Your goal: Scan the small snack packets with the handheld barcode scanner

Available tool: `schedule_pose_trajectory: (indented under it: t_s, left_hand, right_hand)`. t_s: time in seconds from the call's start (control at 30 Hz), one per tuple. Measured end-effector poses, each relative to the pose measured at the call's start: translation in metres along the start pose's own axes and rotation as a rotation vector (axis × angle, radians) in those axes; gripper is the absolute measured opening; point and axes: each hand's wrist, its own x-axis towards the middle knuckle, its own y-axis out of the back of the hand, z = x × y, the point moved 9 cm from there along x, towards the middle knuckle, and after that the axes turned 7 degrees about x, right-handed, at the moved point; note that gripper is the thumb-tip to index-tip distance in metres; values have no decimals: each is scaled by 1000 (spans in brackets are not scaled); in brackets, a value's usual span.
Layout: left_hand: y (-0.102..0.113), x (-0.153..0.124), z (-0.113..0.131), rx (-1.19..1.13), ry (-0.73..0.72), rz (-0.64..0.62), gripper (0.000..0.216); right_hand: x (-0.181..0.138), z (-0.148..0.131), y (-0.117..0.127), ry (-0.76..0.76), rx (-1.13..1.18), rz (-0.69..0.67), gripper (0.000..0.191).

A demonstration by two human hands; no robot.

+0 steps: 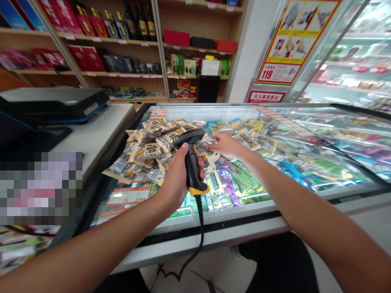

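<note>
My left hand (pixel 180 175) is wrapped round the grip of a black and yellow barcode scanner (pixel 193 162), its head tilted toward the right. A coiled black cable runs down from its base. Just past the scanner's head, my right hand (pixel 224 144) has thumb and fingers on a clear plastic snack packet (pixel 208 141), partly hidden by the scanner. A heap of brown and clear snack packets (pixel 151 150) lies left of the scanner on the glass freezer lid (pixel 122 199). More such packets (pixel 255 140) lie right of my right hand.
Colourful ice cream packs (pixel 226 179) show through the freezer's glass. At the left stands a counter (pixel 111 118) with a black scale-like device (pixel 55 103). Shelves (pixel 122 42) with bottles and boxes line the back. A red and yellow poster (pixel 296 40) hangs at the right.
</note>
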Motion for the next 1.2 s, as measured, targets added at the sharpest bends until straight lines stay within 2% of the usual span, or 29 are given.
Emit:
schedule_pose_trajectory:
  t_s: [0.13, 0.3, 0.67, 0.73, 0.8, 0.9, 1.0, 1.1, 1.2]
  left_hand:
    - [-2, 1, -2, 106, 7, -34, 36]
    - [-12, 2, -13, 258, 24, -163, 41]
    - [-19, -2, -19, 272, 52, -219, 42]
    - [-18, -2, -18, 263, 39, -212, 43]
    - [-16, -2, -14, 263, 17, -203, 46]
    - [-15, -2, -11, 269, 9, -194, 52]
    - [-13, -2, -8, 262, 19, -163, 51]
    - [-12, -1, -8, 242, 27, -140, 48]
    - [-11, -1, -8, 243, 25, -138, 49]
  right_hand:
    - [0, 12, 16, -123, 298, -5, 11]
    - [-2, 18, 29, -189, 623, 122, 10]
    - [1, 18, 30, -191, 688, 152, 8]
    - [3, 22, 36, -180, 611, 168, 15]
    - [2, 26, 46, -181, 426, 185, 30]
    - [-2, 25, 68, -134, -65, 235, 49]
    - [-9, 11, 79, -20, -525, 310, 48]
    - [-11, 4, 69, 34, -654, 292, 46]
    - [-7, 7, 47, 68, -660, 154, 47]
